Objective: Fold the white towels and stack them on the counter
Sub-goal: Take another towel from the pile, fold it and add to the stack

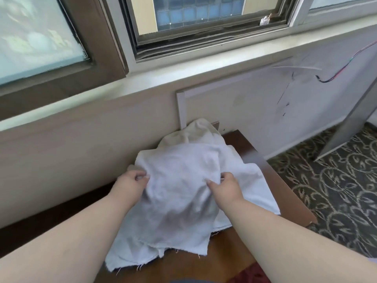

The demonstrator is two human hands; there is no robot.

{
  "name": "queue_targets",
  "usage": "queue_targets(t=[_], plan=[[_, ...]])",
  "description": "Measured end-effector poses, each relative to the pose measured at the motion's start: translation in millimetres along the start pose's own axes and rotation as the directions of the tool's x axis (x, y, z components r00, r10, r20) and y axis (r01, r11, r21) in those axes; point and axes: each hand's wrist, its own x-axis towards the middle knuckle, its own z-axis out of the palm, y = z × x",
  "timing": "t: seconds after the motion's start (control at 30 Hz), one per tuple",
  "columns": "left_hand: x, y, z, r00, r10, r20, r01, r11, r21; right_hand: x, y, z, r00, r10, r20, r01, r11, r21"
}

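Note:
A crumpled white towel lies on top of a heap on the brown wooden counter. My left hand pinches its upper left edge with curled fingers. My right hand grips a bunch of the cloth near its upper right. More white cloth spreads under it to the right, and a cream towel is piled behind against the wall. The towel's frayed lower edge hangs toward me.
A cream wall and window sill run close behind the counter. A white panel leans on the wall at the right. Patterned carpet lies beyond the counter's right edge, with a grey board standing on it.

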Motion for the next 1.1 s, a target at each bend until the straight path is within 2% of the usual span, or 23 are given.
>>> queue_targets(t=[0.07,0.13,0.2,0.3,0.43,0.57,0.63,0.73,0.9,1.03,1.1], plan=[[0.4,0.1,0.7,0.998,-0.055,-0.005,0.055,0.998,0.042,-8.4,-3.4,-2.8,0.997,-0.073,0.005,0.073,0.997,0.036],[2.7,0.7,-1.6,0.990,-0.139,0.028,0.139,0.990,-0.015,-22.4,-11.6,-1.0,0.987,-0.159,0.024,0.157,0.984,0.084],[4.3,-0.1,-4.0,0.987,-0.151,0.061,0.152,0.988,-0.014,-35.1,-17.9,5.3,0.966,-0.251,0.068,0.247,0.968,0.051],[-1.1,1.9,-7.9,0.998,-0.061,0.034,0.057,0.993,0.105,-46.6,-24.4,12.7,0.925,-0.356,0.136,0.364,0.931,-0.037],[-32.2,17.5,-0.7,0.997,0.036,-0.063,-0.037,0.999,-0.018,-50.6,-32.8,13.3,0.920,-0.352,0.175,0.366,0.929,-0.054],[-73.7,25.0,7.4,0.979,0.137,-0.152,-0.147,0.987,-0.059,-59.0,-41.7,24.5,0.842,-0.512,0.167,0.538,0.819,-0.202],[-87.6,20.1,4.4,0.976,0.139,-0.168,-0.162,0.977,-0.136,-66.7,-47.7,36.5,0.839,-0.526,0.141,0.542,0.782,-0.307],[-100.2,5.2,-9.4,0.954,0.144,-0.262,-0.195,0.964,-0.180,-81.9,-55.2,56.5,0.829,-0.533,0.168,0.551,0.729,-0.406],[-123.1,-23.6,-39.0,0.917,0.154,-0.368,-0.246,0.945,-0.217,-113.9,-58.6,86.5,0.715,-0.596,0.365,0.693,0.674,-0.258],[-144.6,-56.5,-69.8,0.915,0.124,-0.384,-0.234,0.939,-0.252,-149.1,-67.0,120.6,0.615,-0.569,0.546,0.720,0.687,-0.095],[-163.7,-81.8,-89.2,0.920,0.135,-0.369,-0.251,0.924,-0.288,-177.1,-76.1,149.9,0.507,-0.613,0.606,0.773,0.634,-0.007]])
